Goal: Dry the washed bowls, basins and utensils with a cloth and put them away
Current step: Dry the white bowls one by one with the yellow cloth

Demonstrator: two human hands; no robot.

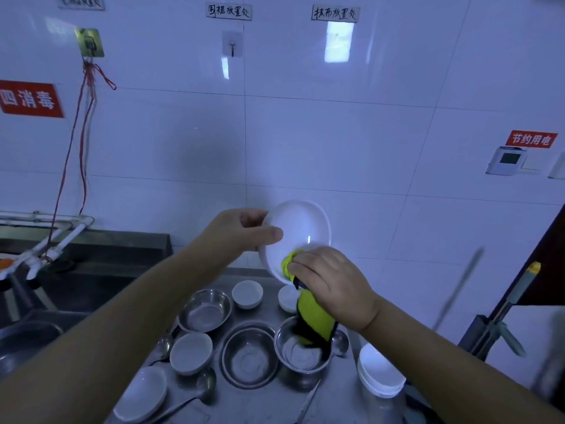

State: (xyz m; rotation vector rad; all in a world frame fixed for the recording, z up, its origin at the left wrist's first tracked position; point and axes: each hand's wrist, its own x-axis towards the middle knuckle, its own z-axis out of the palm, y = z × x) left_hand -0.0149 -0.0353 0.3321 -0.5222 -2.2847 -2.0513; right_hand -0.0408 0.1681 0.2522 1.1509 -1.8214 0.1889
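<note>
Over the steel counter (272,403), the left hand (235,231) gripped a white dish (301,224) by its rim while the right hand (333,283), fingers curled, pressed a yellow cloth (315,313) inside. Basins (204,312), bowls (191,353) and spoons (205,385) lay below, seemingly mostly undried.

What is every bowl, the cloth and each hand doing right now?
white bowl: held up, tilted, cloth inside.
yellow cloth: bunched in the bowl, tail hanging down.
left hand: grips the bowl's rim.
right hand: grips the cloth.
steel basins: upright on the counter.
stacked white bowls: nested, upright.
</note>
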